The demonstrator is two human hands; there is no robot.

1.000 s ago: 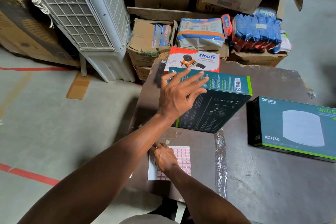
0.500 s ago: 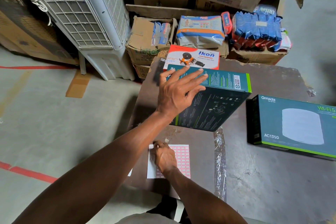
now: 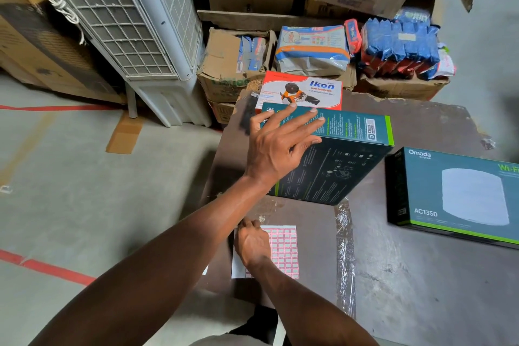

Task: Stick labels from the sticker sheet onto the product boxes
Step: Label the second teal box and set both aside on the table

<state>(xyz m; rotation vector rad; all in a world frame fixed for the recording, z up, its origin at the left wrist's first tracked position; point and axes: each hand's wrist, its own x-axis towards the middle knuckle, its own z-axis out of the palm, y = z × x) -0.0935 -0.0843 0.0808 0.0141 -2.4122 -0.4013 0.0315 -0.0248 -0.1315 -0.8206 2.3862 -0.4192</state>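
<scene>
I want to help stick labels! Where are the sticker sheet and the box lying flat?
sticker sheet [image 3: 283,250]: head view, on its pink grid.
flat box [image 3: 460,194]: head view, on its top face.

Bench [image 3: 421,275]: dull brown board, scuffed, with a crinkled strip of clear glossy tape [image 3: 345,255]. Sticker sheet [image 3: 283,250]: matt white paper, pink-edged labels. Tilted box [image 3: 331,171] and flat box [image 3: 455,194] at right: printed card, slight sheen. Far cartons [image 3: 224,70]: raw, creased cardboard. Blue packs [image 3: 398,48]: shiny plastic film. Floor [image 3: 70,177]: smooth grey concrete.
</scene>
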